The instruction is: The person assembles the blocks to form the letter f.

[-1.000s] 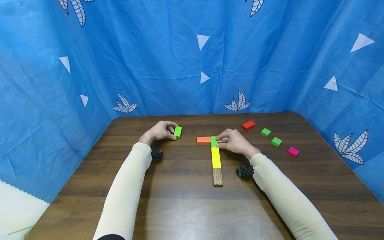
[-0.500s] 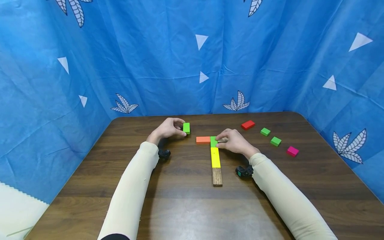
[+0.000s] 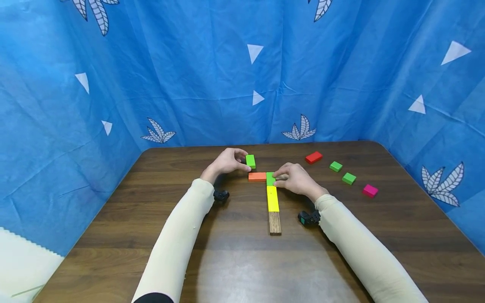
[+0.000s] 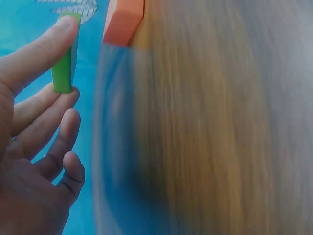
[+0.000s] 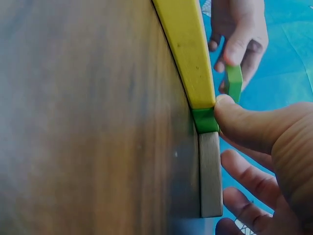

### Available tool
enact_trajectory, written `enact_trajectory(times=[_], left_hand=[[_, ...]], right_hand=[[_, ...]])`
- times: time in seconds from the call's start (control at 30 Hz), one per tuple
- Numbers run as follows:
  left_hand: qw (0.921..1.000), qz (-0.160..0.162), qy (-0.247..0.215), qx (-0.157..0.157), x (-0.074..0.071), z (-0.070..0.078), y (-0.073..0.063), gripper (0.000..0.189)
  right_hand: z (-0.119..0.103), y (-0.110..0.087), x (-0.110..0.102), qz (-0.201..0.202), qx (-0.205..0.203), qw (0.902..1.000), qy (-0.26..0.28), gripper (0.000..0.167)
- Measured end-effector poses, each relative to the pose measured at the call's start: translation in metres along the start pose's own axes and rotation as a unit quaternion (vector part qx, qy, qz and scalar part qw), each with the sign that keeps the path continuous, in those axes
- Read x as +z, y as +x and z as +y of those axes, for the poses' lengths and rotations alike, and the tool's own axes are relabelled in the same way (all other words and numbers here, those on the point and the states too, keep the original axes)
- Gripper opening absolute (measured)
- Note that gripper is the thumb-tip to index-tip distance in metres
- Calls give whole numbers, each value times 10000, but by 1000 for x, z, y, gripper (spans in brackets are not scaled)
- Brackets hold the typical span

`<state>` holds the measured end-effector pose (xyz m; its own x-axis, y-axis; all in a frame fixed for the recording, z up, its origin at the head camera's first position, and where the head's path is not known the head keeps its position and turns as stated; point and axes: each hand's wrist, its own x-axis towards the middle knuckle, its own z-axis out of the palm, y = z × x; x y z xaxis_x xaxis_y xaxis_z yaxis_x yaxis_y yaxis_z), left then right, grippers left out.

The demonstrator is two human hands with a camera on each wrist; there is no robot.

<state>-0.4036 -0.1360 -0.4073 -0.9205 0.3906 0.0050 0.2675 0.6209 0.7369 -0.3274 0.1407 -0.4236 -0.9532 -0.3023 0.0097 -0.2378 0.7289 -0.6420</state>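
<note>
My left hand (image 3: 228, 161) pinches a bright green block (image 3: 250, 161) between thumb and fingertips, just behind and above the orange block (image 3: 257, 177). In the left wrist view this green block (image 4: 62, 73) shows edge-on, the lower fingers curled loosely apart from it. My right hand (image 3: 297, 179) has thumb and forefinger at a second green block (image 3: 270, 179), which joins the orange block and a yellow block (image 3: 272, 198). A wooden block (image 5: 211, 174) lies between thumb and fingers against that green block. The forefinger's tip is hidden in the right wrist view.
Another wooden block (image 3: 274, 223) continues the row toward me below the yellow one. To the right lie a red block (image 3: 313, 158), a small green block (image 3: 335, 166), another small green block (image 3: 349, 179) and a magenta block (image 3: 370, 191). Blue curtain (image 3: 212, 84) hangs behind the table (image 3: 242, 269).
My left hand has carried its green block rightward, from well left of the orange block to just behind it. The right hand and the joined blocks stay in place.
</note>
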Motion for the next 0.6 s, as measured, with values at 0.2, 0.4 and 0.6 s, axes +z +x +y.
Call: enact_trajectory(times=[0.2, 0.4, 0.6], left_hand=[[9998, -120, 124, 83, 12, 12, 9, 64], [9997, -133, 189, 57, 22, 21, 14, 64], [9992, -185, 342, 84, 32, 28, 19, 63]], right_hand=[[-2, -2, 0, 159, -171, 9994, -269, 35], [-1, -4, 0, 195, -286, 9989, -332, 34], [-1, -5, 3, 302, -285, 9987, -308, 32]])
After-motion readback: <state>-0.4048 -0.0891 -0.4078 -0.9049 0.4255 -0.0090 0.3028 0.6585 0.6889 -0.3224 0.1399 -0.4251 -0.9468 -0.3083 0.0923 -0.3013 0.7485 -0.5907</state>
